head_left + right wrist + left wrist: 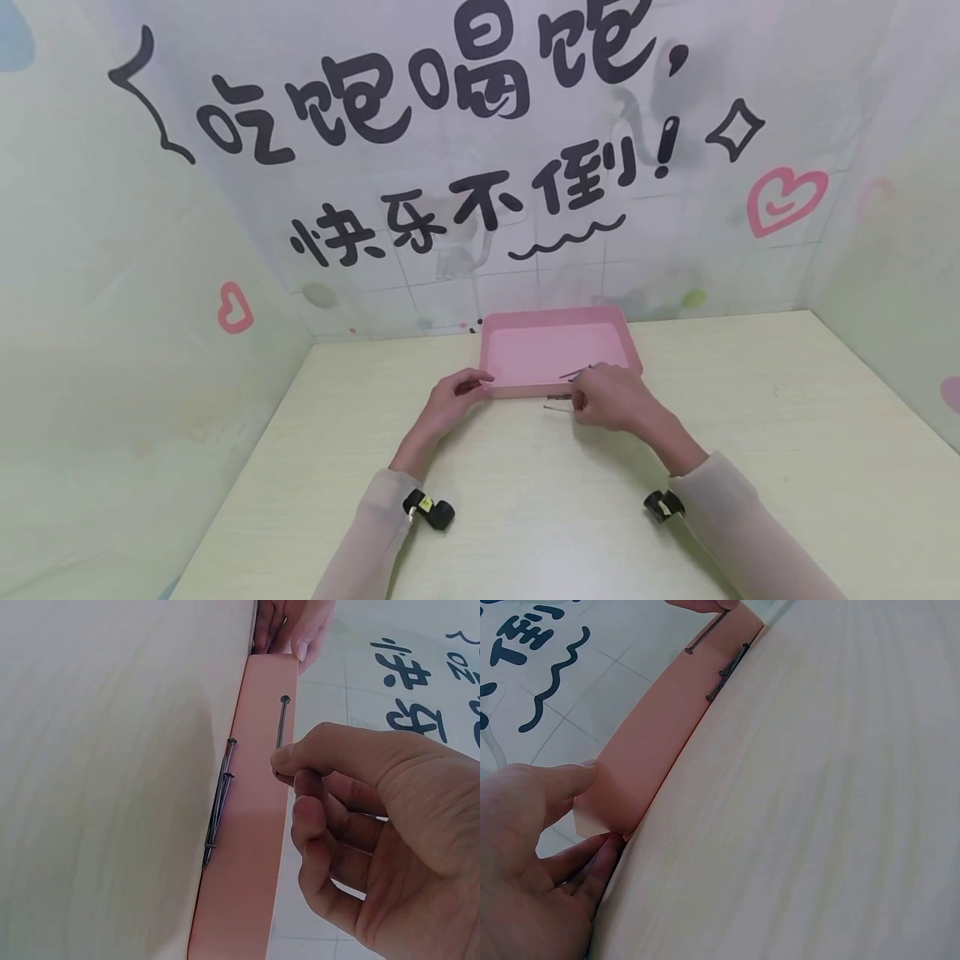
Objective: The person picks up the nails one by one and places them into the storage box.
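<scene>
A shallow pink tray (525,390) lies on the table against the back wall. My left hand (455,398) grips its front left corner, thumb near the rim and fingers low at the base. In the right wrist view my right hand (375,817) pinches a thin metal nail (282,724) between thumb and forefinger, head pointing away from the hand. That hand is in front of the tray's front wall, toward its right end. Several dark nails (217,802) lie close together on the table along the foot of that wall. Another nail (576,372) shows inside the tray, partly hidden by the right hand.
The pale wood-grain table (525,500) stretches forward of the tray and to both sides. A white printed sheet (420,292) with black lettering hangs right behind the tray. Similar sheets (150,375) close off the left and right sides.
</scene>
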Available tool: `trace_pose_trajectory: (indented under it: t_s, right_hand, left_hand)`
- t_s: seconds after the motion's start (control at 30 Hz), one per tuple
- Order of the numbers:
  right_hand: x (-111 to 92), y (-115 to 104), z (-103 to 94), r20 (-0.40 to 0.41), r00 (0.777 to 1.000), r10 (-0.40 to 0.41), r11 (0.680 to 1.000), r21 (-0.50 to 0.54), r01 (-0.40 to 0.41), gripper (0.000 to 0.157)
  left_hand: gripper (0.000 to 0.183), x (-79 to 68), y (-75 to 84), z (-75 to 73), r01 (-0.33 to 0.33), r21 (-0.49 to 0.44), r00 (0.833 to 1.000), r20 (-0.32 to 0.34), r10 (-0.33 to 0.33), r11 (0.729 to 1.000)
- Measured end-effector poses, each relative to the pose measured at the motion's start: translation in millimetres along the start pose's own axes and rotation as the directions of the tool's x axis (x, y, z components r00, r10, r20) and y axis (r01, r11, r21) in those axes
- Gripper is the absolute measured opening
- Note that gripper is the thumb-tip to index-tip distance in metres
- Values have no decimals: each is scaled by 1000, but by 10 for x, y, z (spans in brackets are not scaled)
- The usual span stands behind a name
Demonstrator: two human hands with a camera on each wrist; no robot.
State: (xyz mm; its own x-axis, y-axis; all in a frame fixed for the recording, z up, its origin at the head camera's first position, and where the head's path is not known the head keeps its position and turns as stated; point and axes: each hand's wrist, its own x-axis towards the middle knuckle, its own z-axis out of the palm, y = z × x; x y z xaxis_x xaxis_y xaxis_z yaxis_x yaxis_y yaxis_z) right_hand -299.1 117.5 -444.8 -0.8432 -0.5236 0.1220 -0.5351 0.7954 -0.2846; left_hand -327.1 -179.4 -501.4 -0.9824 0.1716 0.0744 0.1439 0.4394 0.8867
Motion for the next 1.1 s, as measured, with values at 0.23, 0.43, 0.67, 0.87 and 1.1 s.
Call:
trace_pose_trajectory:
  t_s: [0.23, 0.43, 0.67, 0.87, 1.1]
  right_hand:
    - [7, -19, 5, -25, 1000, -17, 1000, -4, 17, 14]
    - [8, -25, -5, -38, 999, -31, 999, -9, 31, 15]
    - [2, -41, -25, -26, 999, -21, 1000, 10, 21, 14]
    - [-1, -43, -41, -35, 999, -28, 1000, 11, 29, 14]
    - [11, -16, -52, -45, 999, -24, 1000, 8, 24, 13]
  left_hand:
    - [21, 8, -27, 2, -6, -3, 1000, 5, 6, 1000]
    - [21, 1, -21, -3, -4, -4, 1000, 5, 4, 1000]
    - [21, 8, -31, -6, -10, -5, 1000, 5, 10, 1000]
    - [22, 9, -33, -8, -12, -8, 1000, 8, 12, 1000]
    - [22, 24, -50, -7, -9, -19, 1000, 7, 9, 1000]
